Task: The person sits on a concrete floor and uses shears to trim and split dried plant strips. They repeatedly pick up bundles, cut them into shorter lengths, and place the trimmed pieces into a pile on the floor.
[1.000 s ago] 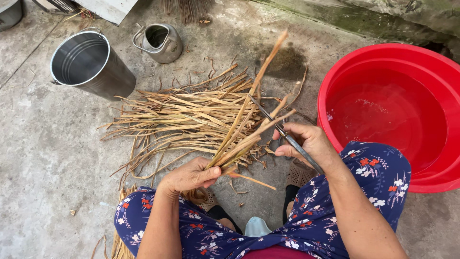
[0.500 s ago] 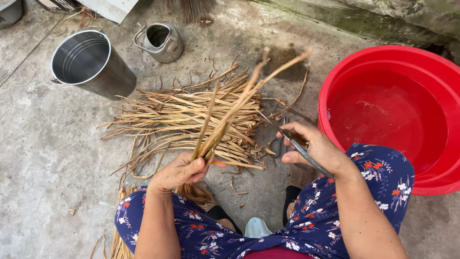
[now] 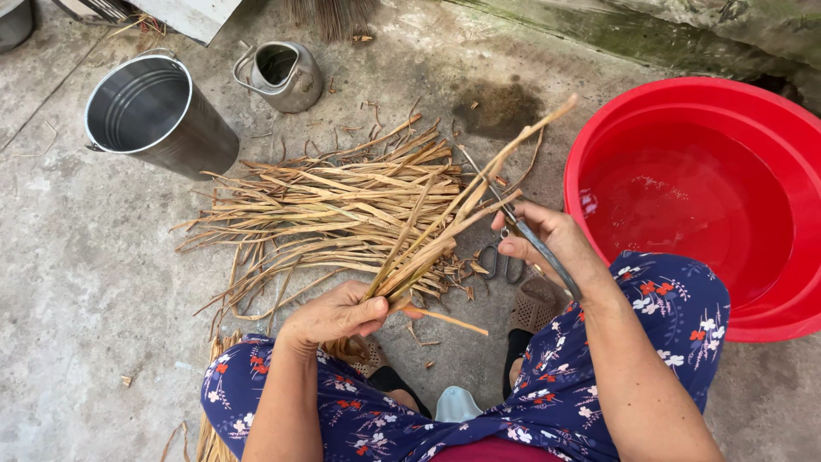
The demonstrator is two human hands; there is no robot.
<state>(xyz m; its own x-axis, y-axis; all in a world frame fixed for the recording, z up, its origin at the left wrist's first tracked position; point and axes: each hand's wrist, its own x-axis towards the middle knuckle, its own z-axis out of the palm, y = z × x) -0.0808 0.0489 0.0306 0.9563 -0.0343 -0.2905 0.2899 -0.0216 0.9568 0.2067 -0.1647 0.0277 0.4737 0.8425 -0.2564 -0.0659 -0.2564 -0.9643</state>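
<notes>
My left hand is closed around the base of a small bundle of dry tan reed strips, now swung up and fanned toward the red plastic basin of water. A second ago it leaned lower over the flat pile of dried strips on the concrete floor. My right hand grips dark metal scissors, its fingertips meeting the bundle mid-length, likely ready for trimming.

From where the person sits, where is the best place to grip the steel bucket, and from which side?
Probably the rim of the steel bucket, taken from above: it stands upright and open, tilted slightly in view, with a bare round edge. A small lug shows at its left, but no handle is clearly visible.
</notes>
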